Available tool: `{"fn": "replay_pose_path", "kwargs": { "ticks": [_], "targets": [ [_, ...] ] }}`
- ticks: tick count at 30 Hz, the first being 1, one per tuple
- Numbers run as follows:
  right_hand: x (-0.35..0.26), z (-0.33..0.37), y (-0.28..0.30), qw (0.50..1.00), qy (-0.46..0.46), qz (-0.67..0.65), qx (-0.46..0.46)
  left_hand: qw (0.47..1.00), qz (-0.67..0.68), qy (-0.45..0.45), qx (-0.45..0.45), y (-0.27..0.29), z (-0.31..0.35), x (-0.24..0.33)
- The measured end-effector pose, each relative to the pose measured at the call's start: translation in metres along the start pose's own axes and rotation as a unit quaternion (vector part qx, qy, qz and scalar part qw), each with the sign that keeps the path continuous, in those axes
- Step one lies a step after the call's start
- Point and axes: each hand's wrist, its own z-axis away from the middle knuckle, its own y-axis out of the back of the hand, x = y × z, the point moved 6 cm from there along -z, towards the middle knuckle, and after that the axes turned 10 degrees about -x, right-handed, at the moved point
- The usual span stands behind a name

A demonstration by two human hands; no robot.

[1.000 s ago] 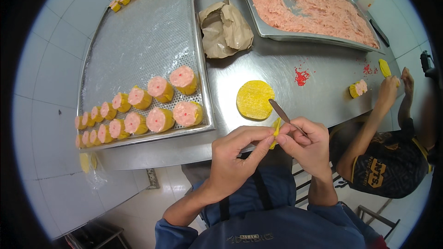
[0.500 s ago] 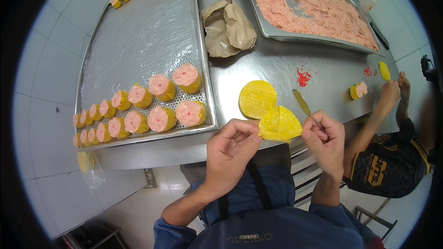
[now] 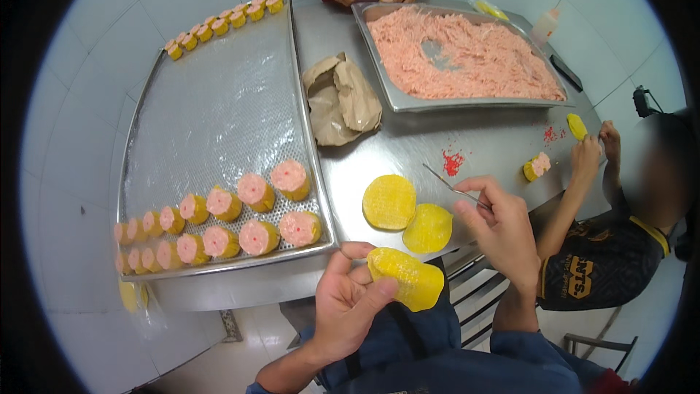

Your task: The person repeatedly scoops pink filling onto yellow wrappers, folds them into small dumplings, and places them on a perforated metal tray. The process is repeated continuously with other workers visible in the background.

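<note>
1. Since the earlier frame, the left hand (image 3: 348, 308) has drawn one yellow wrapper (image 3: 410, 281) nearer the person's body and parted it from the right hand (image 3: 502, 225).
2. Another round of yellow dough (image 3: 428, 229) now lies on the steel table (image 3: 348, 168), at the right near edge of a larger yellow round (image 3: 389, 202); the two appear to touch.
3. Left thumb and fingers pinch the wrapper by its left side, holding it tilted just off the table's near edge.
4. Right fingers are closed around a thin metal spatula (image 3: 442, 179), its tip pointing far and left over the table.
5. At left, a perforated tray (image 3: 211, 113) carries two near rows of filled yellow cups (image 3: 257, 237), with more at its far end.
6. Beyond the rounds, a crumpled brown paper bag (image 3: 340, 106) stands beside the tray; to its right is a deep metal pan (image 3: 474, 104) of pink filling (image 3: 488, 55).
7. Red bits (image 3: 453, 163) lie scattered beyond the spatula.
8. Right of these, a co-worker's hands (image 3: 586, 155) are near a single filled cup (image 3: 538, 166).
</note>
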Motion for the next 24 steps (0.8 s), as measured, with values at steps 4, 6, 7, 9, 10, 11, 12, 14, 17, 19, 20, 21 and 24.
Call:
{"fn": "replay_pose_path", "kwargs": {
  "ticks": [4, 6, 7, 9, 10, 11, 12, 14, 17, 19, 20, 21, 24],
  "targets": [
    [-0.018, -0.027, 0.026, 0.997, 0.041, 0.039, 0.047, 0.996, 0.083, 0.023, 0.028, 0.006, -0.003, -0.005],
    [-0.017, -0.054, 0.041, 0.984, 0.102, 0.086, 0.115, 0.996, 0.078, 0.026, 0.037, 0.011, -0.003, -0.008],
    [-0.007, -0.069, 0.050, 0.983, 0.081, 0.106, 0.123, 0.998, 0.041, 0.025, 0.034, 0.013, -0.003, -0.009],
    [0.016, -0.095, 0.075, 0.977, 0.055, 0.150, 0.143, 0.999, -0.013, 0.021, 0.022, 0.019, -0.003, -0.010],
    [0.030, -0.108, 0.087, 0.975, 0.026, 0.163, 0.146, 0.999, -0.029, 0.020, 0.016, 0.022, -0.003, -0.011],
    [0.042, -0.120, 0.100, 0.971, 0.003, 0.179, 0.157, 0.999, -0.032, 0.004, -0.002, 0.024, -0.004, -0.010],
    [0.051, -0.130, 0.110, 0.966, -0.009, 0.213, 0.145, 0.999, -0.051, 0.002, -0.019, 0.026, -0.005, -0.011],
    [0.068, -0.149, 0.127, 0.949, -0.058, 0.284, 0.128, 0.995, -0.064, -0.028, -0.078, 0.027, -0.010, -0.009],
    [0.090, -0.178, 0.134, 0.961, -0.111, 0.249, 0.038, 0.996, 0.058, 0.014, -0.071, 0.032, -0.018, -0.018],
    [0.091, -0.191, 0.130, 0.972, -0.066, 0.225, 0.018, 0.997, 0.041, 0.053, -0.039, 0.035, -0.022, -0.023],
    [0.093, -0.196, 0.129, 0.974, -0.067, 0.215, 0.005, 0.996, 0.041, 0.068, -0.034, 0.034, -0.023, -0.024],
    [0.092, -0.197, 0.130, 0.974, -0.051, 0.219, 0.010, 0.996, 0.023, 0.078, -0.035, 0.034, -0.024, -0.023],
    [0.094, -0.198, 0.138, 0.970, -0.072, 0.230, 0.024, 0.994, 0.009, 0.089, -0.060, 0.029, -0.026, -0.017]
  ]
}}
